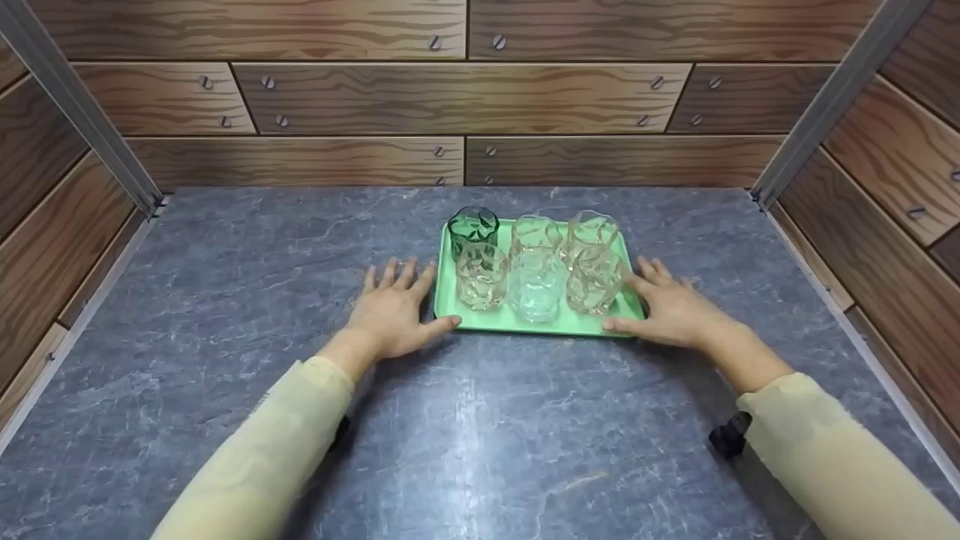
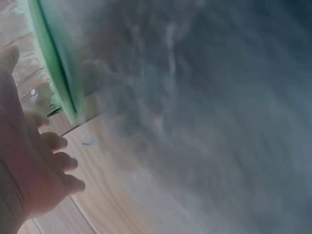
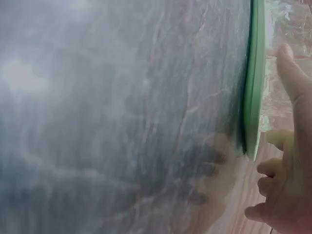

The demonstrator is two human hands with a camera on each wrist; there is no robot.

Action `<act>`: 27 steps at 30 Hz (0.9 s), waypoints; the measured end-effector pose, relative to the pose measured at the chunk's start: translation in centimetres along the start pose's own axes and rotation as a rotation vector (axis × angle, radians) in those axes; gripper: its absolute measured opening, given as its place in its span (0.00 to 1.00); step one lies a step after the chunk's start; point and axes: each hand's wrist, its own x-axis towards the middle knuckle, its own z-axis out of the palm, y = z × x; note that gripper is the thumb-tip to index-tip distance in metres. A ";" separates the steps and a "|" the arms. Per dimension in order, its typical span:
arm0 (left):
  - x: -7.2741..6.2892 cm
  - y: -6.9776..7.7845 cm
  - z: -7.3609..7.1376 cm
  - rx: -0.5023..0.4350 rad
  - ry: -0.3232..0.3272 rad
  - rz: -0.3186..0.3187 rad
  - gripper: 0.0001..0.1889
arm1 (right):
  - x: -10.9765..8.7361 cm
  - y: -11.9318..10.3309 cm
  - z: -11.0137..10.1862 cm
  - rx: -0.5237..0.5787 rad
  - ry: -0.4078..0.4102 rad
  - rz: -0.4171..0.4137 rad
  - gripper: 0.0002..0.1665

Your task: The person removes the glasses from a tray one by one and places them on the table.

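A green tray (image 1: 448,294) lies on the table with several ribbed drinking glasses standing on it in two rows. A dark green glass (image 1: 473,225) is at the back left, a pale aqua glass (image 1: 537,289) at the front middle, and the others, such as the front right glass (image 1: 595,281), are clear with a faint amber tint. Beside the tray's left edge is my left hand (image 1: 390,315), fingers spread, thumb tip over the front left corner. At the right edge my right hand (image 1: 675,311) has its fingers extended and its thumb across the front right corner.
The grey marbled tabletop (image 1: 465,450) reflects light in front of the tray. Wood-patterned panels (image 1: 465,97) wall in the back and both sides, with metal posts at the rear corners. A black device (image 1: 729,435) sits under my right sleeve.
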 end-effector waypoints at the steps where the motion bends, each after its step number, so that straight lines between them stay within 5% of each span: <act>1: 0.2 0.1 0.2 -0.003 -0.012 0.010 0.55 | 0.1 0.1 0.1 0.011 -0.010 -0.008 0.68; 27: 1.8 1.1 0.5 0.060 -0.089 0.127 0.55 | 0.7 0.0 0.7 0.044 -0.033 0.000 0.66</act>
